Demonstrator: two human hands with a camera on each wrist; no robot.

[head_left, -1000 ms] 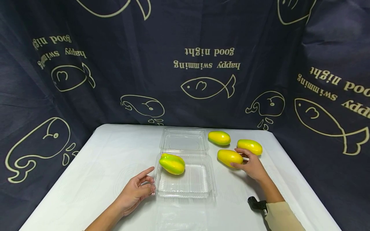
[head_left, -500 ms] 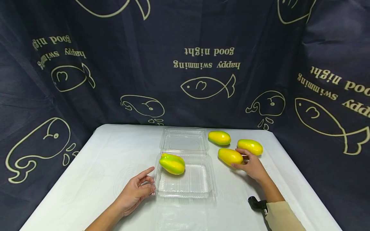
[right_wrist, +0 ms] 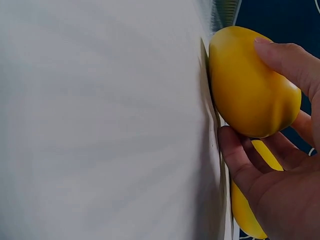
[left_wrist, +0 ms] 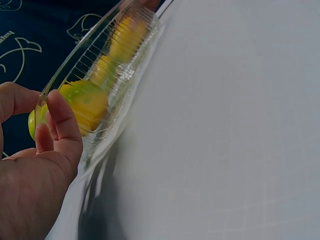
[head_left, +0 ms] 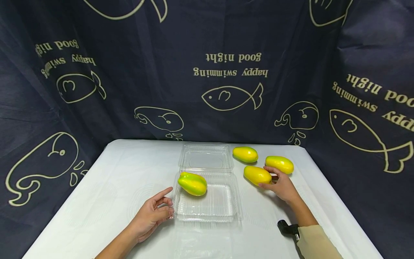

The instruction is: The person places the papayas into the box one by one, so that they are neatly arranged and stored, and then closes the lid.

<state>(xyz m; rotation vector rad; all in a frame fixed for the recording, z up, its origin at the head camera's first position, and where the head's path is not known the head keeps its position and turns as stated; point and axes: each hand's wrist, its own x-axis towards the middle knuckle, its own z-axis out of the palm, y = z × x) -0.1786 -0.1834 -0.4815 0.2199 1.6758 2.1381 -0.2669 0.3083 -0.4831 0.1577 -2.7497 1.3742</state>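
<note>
My left hand (head_left: 149,217) pinches the left rim of a clear plastic clamshell box (head_left: 221,201), its index finger partly extended in the head view. The box's lid (head_left: 207,158) lies folded back behind it. A green and yellow papaya (head_left: 194,184) lies in the box's left part. To the right of the box, my right hand (head_left: 284,185) grips the right end of a yellow papaya (head_left: 256,175). In the right wrist view, the thumb lies on this papaya (right_wrist: 250,82) and the fingers curl beneath it, close to the tabletop.
Two more papayas, one at the back (head_left: 245,154) and one behind the right hand (head_left: 280,164), lie on the white table (head_left: 113,187). A dark curtain (head_left: 181,43) with fish drawings hangs behind. A small black device (head_left: 286,228) is at the right wrist.
The papaya in my right hand shifted very slightly away from me between the first and second head frames. My left hand and the box have not visibly moved.
</note>
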